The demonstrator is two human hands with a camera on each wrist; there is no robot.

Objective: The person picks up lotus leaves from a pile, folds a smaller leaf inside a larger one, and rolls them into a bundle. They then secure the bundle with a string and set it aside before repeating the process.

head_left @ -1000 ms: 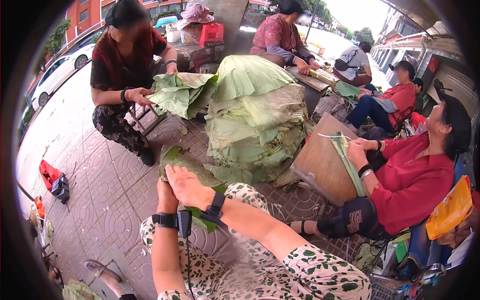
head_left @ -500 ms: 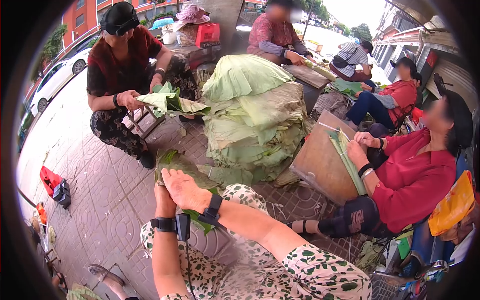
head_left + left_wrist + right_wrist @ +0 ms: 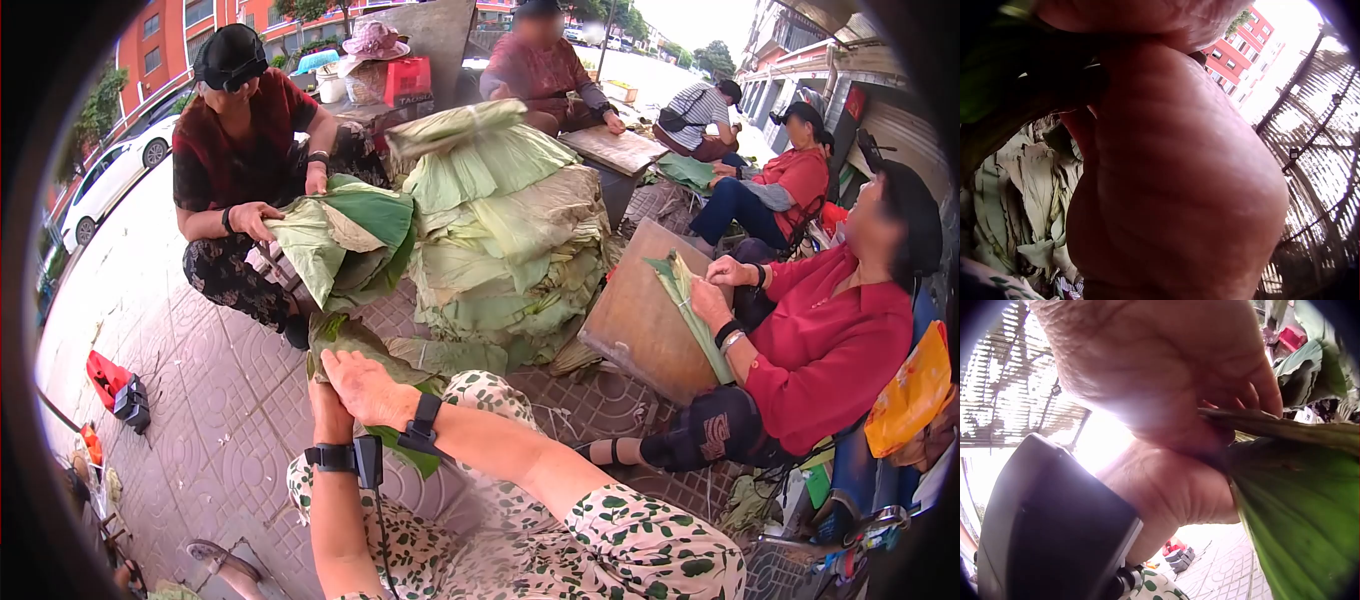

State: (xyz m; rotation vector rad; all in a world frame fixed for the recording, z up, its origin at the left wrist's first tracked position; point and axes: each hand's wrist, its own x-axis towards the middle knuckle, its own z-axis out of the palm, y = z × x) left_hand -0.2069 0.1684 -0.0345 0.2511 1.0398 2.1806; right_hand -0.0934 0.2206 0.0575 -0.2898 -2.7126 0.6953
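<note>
In the head view, my right hand [image 3: 368, 386] lies over my left hand [image 3: 329, 412], and both grip large lotus leaves [image 3: 350, 337] low in front of my knees. The right wrist view shows a broad green leaf [image 3: 1300, 515] coming out from between the two hands, with its folded brown edge under curled fingers. My left palm fills much of the left wrist view, and its fingertips are hidden. Just beyond the hands rises a tall pile of pale, flattened lotus leaves [image 3: 510, 245]. On top of it sits a folded leaf bundle [image 3: 460, 128].
A person at the left holds spread leaves [image 3: 345, 235] beside the pile. At the right, another person works a narrow folded leaf [image 3: 697, 315] against a wooden board [image 3: 640, 340]. A red and black bag [image 3: 120, 390] lies on the paving. Others sit farther back.
A folded bundle has appeared on top of the pile. The person at the left has spread and turned their leaves, showing a darker green side. My hands have barely moved.
</note>
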